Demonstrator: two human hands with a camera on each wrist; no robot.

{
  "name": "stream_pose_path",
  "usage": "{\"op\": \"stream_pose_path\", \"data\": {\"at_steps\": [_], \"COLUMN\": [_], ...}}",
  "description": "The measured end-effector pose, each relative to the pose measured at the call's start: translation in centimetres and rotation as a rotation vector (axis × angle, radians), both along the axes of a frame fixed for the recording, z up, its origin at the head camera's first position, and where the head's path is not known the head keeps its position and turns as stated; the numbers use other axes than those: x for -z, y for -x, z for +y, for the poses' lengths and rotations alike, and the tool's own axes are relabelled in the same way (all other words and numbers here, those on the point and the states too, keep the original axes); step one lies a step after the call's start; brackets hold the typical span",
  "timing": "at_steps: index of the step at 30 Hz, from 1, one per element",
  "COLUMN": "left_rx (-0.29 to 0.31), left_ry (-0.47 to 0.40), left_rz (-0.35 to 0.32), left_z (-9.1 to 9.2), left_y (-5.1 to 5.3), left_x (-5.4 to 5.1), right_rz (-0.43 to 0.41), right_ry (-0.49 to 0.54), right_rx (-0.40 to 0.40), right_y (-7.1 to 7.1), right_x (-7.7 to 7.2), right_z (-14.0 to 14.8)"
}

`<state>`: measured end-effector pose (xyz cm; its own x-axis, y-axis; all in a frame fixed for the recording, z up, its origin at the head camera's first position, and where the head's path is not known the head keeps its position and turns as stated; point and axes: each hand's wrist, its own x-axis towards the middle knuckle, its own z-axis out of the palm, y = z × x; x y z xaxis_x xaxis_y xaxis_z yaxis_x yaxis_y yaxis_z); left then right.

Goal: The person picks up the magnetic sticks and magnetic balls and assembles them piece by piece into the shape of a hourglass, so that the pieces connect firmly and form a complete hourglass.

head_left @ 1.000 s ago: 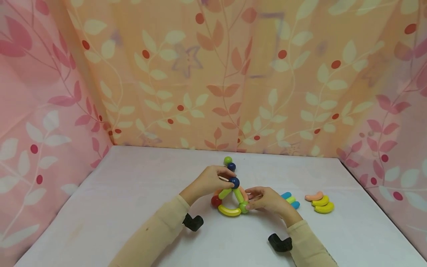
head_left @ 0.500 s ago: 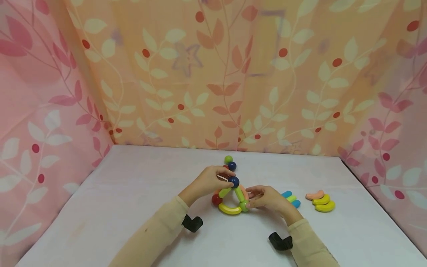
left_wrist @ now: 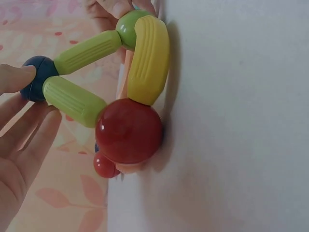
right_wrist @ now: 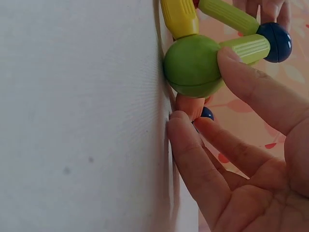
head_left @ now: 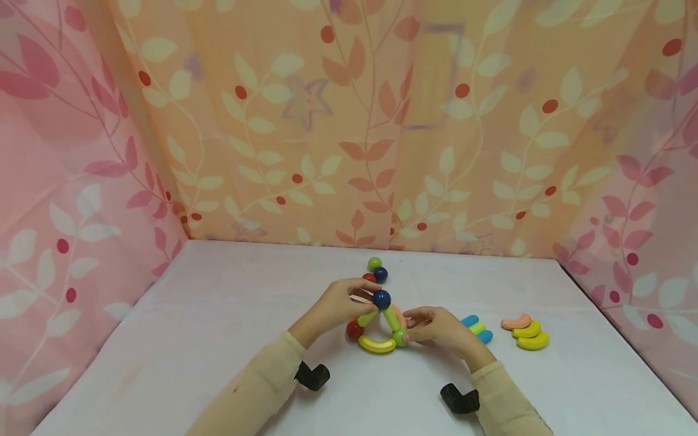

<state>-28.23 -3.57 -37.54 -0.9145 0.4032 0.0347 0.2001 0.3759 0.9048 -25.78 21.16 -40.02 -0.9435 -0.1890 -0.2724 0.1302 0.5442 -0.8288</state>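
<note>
Leafy pink cloth (head_left: 82, 242) borders the worktop (head_left: 163, 339) on the left. From the lower left, a beige sleeve (head_left: 245, 387) slants up and inward, a black bent piece (head_left: 313, 376) beside its cuff. The left hand (head_left: 337, 307) is raised above the worktop, thumb and fingers narrowed round a navy ball (head_left: 382, 300). That ball tops a toy frame (head_left: 391, 320) at the middle of the worktop: two light green sticks (left_wrist: 75, 101) slope down from it, one to a red ball (head_left: 354, 330), one to a green ball (head_left: 400, 337), with a yellow curved stick (head_left: 377, 345) joining those two. Loose balls (head_left: 380, 275) sit behind. The right hand (head_left: 438, 327) reaches in low from the right, its thumb against the green ball, its fingers bent beside a peach curved stick (right_wrist: 189, 107), holding that corner. Farther right lie blue sticks (head_left: 484, 336), then yellow curved pieces (head_left: 533, 341).
</note>
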Motion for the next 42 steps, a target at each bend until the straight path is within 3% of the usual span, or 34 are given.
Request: {"op": "stream_pose_path", "data": {"at_steps": [10, 18, 23, 30, 38, 42], "left_rx": [-0.005, -0.021, -0.081, -0.059, -0.064, -0.060], "left_ry": [0.024, 0.047, 0.057, 0.068, 0.147, 0.174], "left_rz": [-0.040, -0.028, -0.108, -0.232, -0.278, -0.278], "left_z": [-0.8, -1.5, -2.2, -3.3, -3.8, -3.8], "left_y": [-0.1, -0.2, 0.3, 0.5, 0.1, 0.1], "left_x": [1.4, 2.6, 3.1, 4.0, 3.6, 3.6], "right_rz": [0.003, 0.020, 0.042, 0.033, 0.065, 0.103], "right_ry": [0.021, 0.013, 0.002, 0.005, -0.034, -0.034], "right_rx": [0.021, -0.012, -0.017, -0.015, -0.009, 0.067], "right_y": [-0.1, -0.3, -0.1, -0.3, -0.4, -0.3], "right_x": [0.1, 0.3, 0.0, -0.1, -0.5, -0.9], "right_z": [-0.1, -0.2, -0.2, -0.4, -0.6, 0.0]}}
